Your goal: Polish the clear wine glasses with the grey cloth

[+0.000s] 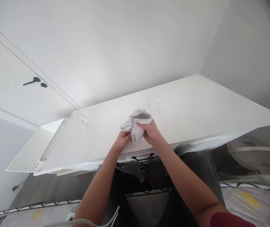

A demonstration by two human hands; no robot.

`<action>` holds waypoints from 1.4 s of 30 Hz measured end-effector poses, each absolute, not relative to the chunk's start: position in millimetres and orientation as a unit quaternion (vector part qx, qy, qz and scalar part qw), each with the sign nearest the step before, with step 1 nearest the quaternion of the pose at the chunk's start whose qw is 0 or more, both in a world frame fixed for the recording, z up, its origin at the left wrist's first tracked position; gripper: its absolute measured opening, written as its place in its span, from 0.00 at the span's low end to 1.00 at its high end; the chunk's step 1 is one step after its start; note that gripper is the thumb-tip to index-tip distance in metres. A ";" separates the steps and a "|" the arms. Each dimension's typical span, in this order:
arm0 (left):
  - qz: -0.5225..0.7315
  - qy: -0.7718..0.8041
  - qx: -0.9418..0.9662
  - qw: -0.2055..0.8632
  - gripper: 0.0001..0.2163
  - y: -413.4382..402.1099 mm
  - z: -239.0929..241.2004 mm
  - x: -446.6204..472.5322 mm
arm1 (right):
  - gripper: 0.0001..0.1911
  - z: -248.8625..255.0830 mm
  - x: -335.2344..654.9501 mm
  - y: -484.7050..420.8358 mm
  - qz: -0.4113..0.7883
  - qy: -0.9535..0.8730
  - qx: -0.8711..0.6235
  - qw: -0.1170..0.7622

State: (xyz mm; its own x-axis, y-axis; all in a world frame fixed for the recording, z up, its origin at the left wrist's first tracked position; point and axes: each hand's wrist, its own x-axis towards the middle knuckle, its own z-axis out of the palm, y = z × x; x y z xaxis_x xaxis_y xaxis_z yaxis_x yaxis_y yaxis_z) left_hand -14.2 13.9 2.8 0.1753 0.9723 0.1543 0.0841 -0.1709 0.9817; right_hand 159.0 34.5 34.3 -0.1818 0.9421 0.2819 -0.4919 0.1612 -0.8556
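A white cloth (136, 124) is bunched over a clear glass held above the white tabletop (196, 104). My right hand (150, 132) grips the cloth-wrapped glass from the right, fingers curled round it. My left hand (123, 139) is closed on the lower left part of the cloth. The glass itself is mostly hidden by the cloth.
Two clear glasses (152, 99) stand on the table behind my hands, and another clear glass (81, 119) lies near the left end. A white perforated shelf (35, 148) juts out at the left. A dark drawer handle (143, 157) sits under the table's edge.
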 end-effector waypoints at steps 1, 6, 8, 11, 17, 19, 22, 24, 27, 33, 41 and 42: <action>0.462 0.438 0.622 0.455 0.12 14.6 4.2 -12.6 | 0.22 39.0 157.7 31.7 0.527 -0.487 -0.298 0.629; 0.408 0.415 0.723 0.371 0.10 15.5 11.8 -9.2 | 0.12 55.5 163.5 27.8 0.389 -0.459 -0.421 0.679; 0.410 0.406 0.723 0.379 0.14 14.8 12.8 -10.1 | 0.12 55.3 167.5 33.3 0.528 -0.427 -0.355 0.643; 0.427 0.418 0.687 0.414 0.18 13.6 9.1 -11.6 | 0.17 48.3 162.7 38.0 0.669 -0.365 -0.247 0.599; 0.519 0.467 0.592 0.403 0.20 9.6 -6.9 -11.9 | 0.26 28.3 126.0 23.4 0.589 -0.425 -0.350 0.592; 0.542 0.473 0.582 0.380 0.20 9.1 -8.3 -11.9 | 0.24 26.1 121.8 22.2 0.555 -0.460 -0.359 0.593; 0.539 0.472 0.592 0.368 0.22 11.4 -6.8 -13.2 | 0.21 27.3 128.9 28.4 0.532 -0.505 -0.324 0.597; 0.525 0.465 0.602 0.381 0.25 15.3 -4.6 -14.5 | 0.18 29.7 140.3 35.3 0.508 -0.517 -0.337 0.601; 0.558 0.467 0.579 0.367 0.24 21.7 0.5 -15.5 | 0.13 33.3 160.2 43.1 0.492 -0.531 -0.374 0.579; 0.596 0.391 0.497 0.495 0.32 19.4 12.6 -12.5 | 0.17 36.2 167.5 32.2 0.776 -0.473 -0.231 0.348; 0.583 0.298 0.505 0.563 0.33 30.0 24.4 -13.3 | 0.14 40.3 155.1 25.0 0.740 -0.547 -0.198 0.338; 0.581 0.300 0.515 0.554 0.33 35.2 25.0 -13.5 | 0.10 38.6 155.4 27.1 0.689 -0.587 -0.238 0.351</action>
